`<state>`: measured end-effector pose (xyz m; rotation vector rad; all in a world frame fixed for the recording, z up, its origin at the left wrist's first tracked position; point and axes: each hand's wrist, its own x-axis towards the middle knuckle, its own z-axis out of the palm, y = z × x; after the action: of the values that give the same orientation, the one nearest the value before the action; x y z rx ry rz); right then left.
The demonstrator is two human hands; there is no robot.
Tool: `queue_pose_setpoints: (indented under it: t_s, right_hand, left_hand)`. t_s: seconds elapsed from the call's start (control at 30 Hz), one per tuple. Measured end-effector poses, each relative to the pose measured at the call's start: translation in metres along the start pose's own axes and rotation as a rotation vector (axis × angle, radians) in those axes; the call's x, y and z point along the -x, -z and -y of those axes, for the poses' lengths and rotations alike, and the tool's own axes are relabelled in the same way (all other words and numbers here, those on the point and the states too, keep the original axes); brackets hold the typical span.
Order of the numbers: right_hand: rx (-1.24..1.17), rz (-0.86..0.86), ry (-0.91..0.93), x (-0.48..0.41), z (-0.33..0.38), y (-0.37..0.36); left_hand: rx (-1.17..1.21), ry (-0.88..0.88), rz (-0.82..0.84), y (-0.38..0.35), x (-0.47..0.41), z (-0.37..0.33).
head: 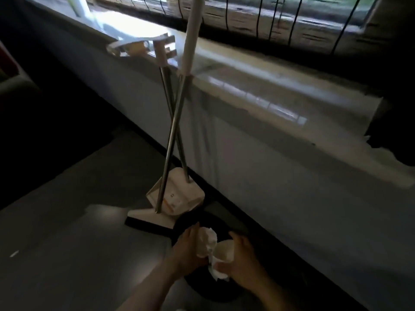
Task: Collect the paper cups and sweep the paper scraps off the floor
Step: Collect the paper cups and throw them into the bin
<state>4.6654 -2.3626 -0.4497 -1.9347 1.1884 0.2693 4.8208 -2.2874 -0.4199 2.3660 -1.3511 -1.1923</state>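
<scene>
A dim room, seen from my remote feed off the head camera. At far left a single small white scrap [14, 254] lies alone on the grey floor [67, 243], well apart from everything else.

Nearer the middle, a broom [150, 219] stands on its dark bristles, with its metal shaft slanting up to the right and ending in a long white grip. Just beside it stands a white dustpan [177, 194], whose own shaft slants the other way, so the two cross in an X. Both lean against the pale ledge [258, 90] that runs under the window [269, 19] (the glass is bright, the rest murky).

Below the broom, the person's two bare forearms reach in from the bottom edge over a dark round bin [215, 294] that sits on the floor close to the ledge wall. The left hand [187, 249] is curled round a wad of crumpled paper [207, 241] and holds it above the bin's mouth. The right hand [243, 260] grasps a paper cup [224, 251], tipped with its open end toward the wad, so paper and cup touch. More white paper hangs between the two hands, lower down; I cannot tell from this blurred view which hand pinches it.
</scene>
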Motion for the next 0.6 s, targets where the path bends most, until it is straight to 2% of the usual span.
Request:
queue_pose_setpoints:
  t_s: [0.07,0.13,0.3,0.4,0.47,0.6]
  right_hand:
    - [0.07,0.052,-0.01,-0.013,-0.009,-0.011]
    - [0.098,0.048,-0.015,-0.015,-0.014,-0.012]
    - [0.045,0.13,-0.008,0.022,0.029,0.031]
    - [0.056,0.15,0.069,0.065,0.098,0.068]
    - [0.151,0.167,0.171,0.095,0.16,0.091]
    - [0.277,0.146,0.405,0.147,0.304,0.118]
  left_hand:
    - [-0.124,0.031,0.103,-0.008,-0.016,0.014]
    - [-0.157,0.056,0.129,-0.006,-0.02,0.02]
    - [-0.061,0.089,0.021,0.051,0.036,0.005]
    - [0.01,0.083,-0.091,0.113,0.108,-0.015]
    - [0.056,0.059,-0.154,0.162,0.162,-0.021]
    - [0.149,0.118,-0.358,0.262,0.262,0.001]
